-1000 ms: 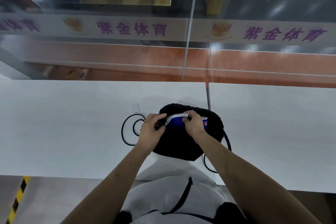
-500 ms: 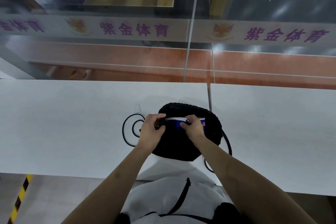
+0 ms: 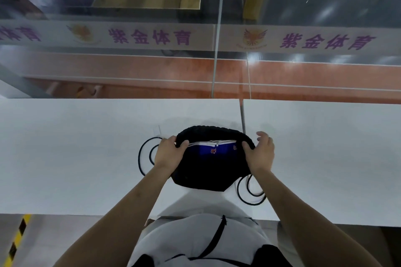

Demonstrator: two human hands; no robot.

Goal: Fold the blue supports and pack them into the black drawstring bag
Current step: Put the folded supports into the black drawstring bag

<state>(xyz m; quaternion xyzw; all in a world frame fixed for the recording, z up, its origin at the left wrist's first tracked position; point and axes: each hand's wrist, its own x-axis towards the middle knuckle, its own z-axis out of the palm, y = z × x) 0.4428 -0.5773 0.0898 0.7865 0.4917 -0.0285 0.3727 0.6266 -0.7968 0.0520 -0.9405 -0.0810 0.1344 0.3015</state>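
The black drawstring bag [image 3: 208, 171] lies on the white table [image 3: 76, 158], its mouth facing away from me. Inside the open mouth the blue supports [image 3: 211, 150] show, with white edges along their top and small red marks. My left hand [image 3: 168, 151] grips the left side of the bag's mouth, thumb hooked over the rim. My right hand [image 3: 259, 151] grips the right side of the mouth, thumb on the rim, fingers spread behind it. The mouth is stretched wide between the two hands.
Black drawstring cords loop on the table left of the bag [image 3: 144, 156] and at its lower right [image 3: 249, 193]. A seam [image 3: 242, 115] splits the white table top. A glass barrier with purple lettering stands beyond the far edge.
My right hand has moved from the middle of the bag's mouth to its right side. Both hands have pulled the mouth wider, and more of the blue supports shows.
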